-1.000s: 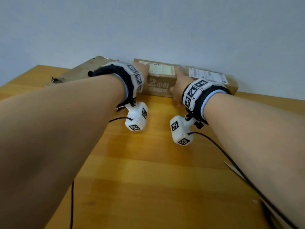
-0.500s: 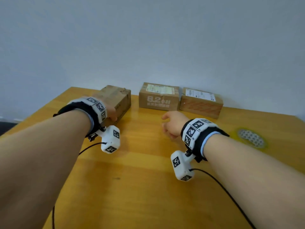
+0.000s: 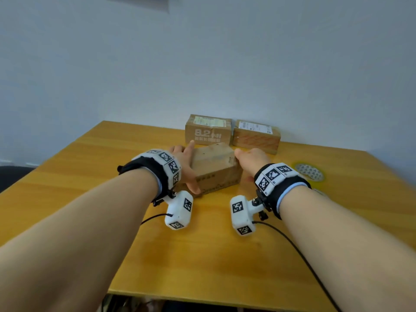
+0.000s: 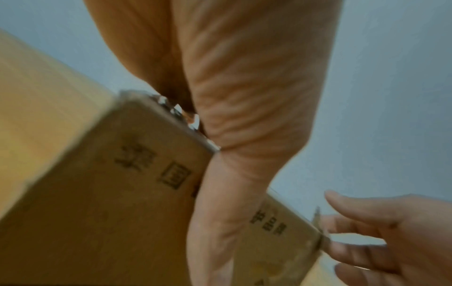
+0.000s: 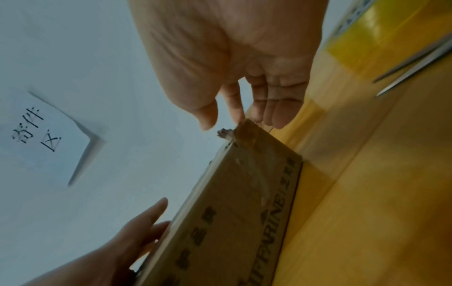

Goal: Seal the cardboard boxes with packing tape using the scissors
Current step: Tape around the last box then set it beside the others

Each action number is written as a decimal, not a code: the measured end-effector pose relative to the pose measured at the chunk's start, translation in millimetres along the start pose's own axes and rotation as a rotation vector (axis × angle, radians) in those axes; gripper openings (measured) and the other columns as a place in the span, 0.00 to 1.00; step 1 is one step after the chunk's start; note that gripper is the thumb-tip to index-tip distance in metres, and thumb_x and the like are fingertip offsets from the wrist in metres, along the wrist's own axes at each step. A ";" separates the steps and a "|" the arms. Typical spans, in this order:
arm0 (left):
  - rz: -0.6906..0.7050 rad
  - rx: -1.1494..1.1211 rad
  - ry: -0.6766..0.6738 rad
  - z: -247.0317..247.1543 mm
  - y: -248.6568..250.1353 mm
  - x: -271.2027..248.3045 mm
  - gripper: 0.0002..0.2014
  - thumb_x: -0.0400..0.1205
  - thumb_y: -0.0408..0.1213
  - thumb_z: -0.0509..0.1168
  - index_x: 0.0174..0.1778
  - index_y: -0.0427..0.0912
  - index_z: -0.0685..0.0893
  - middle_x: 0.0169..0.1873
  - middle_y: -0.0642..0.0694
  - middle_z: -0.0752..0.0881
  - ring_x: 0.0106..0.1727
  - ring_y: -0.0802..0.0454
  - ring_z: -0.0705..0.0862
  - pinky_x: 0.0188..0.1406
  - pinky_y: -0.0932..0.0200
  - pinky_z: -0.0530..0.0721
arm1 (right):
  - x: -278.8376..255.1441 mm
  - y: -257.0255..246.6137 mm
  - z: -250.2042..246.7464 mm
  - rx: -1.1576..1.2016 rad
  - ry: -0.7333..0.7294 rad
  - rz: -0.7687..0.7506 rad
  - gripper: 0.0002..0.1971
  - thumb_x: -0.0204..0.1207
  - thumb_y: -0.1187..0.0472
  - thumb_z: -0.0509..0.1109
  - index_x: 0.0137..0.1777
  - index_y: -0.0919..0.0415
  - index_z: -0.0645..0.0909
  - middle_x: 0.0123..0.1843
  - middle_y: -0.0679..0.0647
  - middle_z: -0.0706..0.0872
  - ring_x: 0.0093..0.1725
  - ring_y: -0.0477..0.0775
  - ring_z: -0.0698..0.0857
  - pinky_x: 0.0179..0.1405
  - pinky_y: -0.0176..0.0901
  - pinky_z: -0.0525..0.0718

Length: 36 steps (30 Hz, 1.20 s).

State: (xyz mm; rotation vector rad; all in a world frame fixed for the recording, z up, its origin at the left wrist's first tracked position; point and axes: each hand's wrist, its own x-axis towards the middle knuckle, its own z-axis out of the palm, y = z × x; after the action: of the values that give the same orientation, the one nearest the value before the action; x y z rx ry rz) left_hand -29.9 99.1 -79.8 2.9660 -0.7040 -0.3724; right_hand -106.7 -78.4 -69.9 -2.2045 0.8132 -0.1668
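**A cardboard box held between two hands at mid-bench, ready for taping.**

The bench (image 3: 112,176) offers open room toward the viewer, with its near edge well short of the box (image 3: 213,167); two more boxes (image 3: 208,129) stand at the back against the wall. The left hand (image 3: 186,167) grips the box's left end, thumb on the near face and fingers (image 5: 149,218) along the top. The right hand (image 3: 249,158) meets the right end with fingers (image 5: 274,108) loosely extended, touching the top corner. A good placement is square to the viewer, clear of the back boxes. The tape roll (image 3: 309,171) and scissors (image 5: 413,63) lie to the right, near enough to be knocked.
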 end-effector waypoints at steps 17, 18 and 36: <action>0.246 -0.072 0.198 11.7 65.1 42.5 0.33 0.80 0.32 0.62 0.82 0.58 0.66 0.82 0.55 0.64 0.80 0.43 0.62 0.80 0.42 0.57 | 40.6 33.3 -9.8 0.172 -0.055 0.044 0.18 0.86 0.55 0.63 0.57 0.70 0.88 0.54 0.69 0.91 0.41 0.65 0.86 0.56 0.70 0.89; 0.254 -0.085 0.192 11.4 63.2 44.8 0.33 0.81 0.31 0.60 0.82 0.58 0.66 0.82 0.57 0.64 0.81 0.44 0.62 0.81 0.42 0.56 | 42.4 35.7 -12.0 0.190 -0.077 0.043 0.16 0.87 0.54 0.64 0.57 0.66 0.87 0.55 0.67 0.91 0.42 0.64 0.86 0.57 0.69 0.89; 0.304 -0.282 0.142 4.1 58.7 68.8 0.27 0.80 0.57 0.66 0.76 0.59 0.73 0.77 0.58 0.69 0.78 0.53 0.62 0.76 0.46 0.55 | 74.4 47.6 -19.6 0.195 -0.119 -0.124 0.13 0.84 0.49 0.69 0.67 0.46 0.78 0.58 0.50 0.86 0.53 0.53 0.89 0.52 0.58 0.92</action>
State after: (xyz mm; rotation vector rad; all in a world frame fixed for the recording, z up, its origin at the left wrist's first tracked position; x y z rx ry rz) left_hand 3.2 15.7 -91.5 2.5420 -0.9753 -0.2147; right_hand -78.9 -159.3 -99.5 -2.0589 0.5708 -0.1669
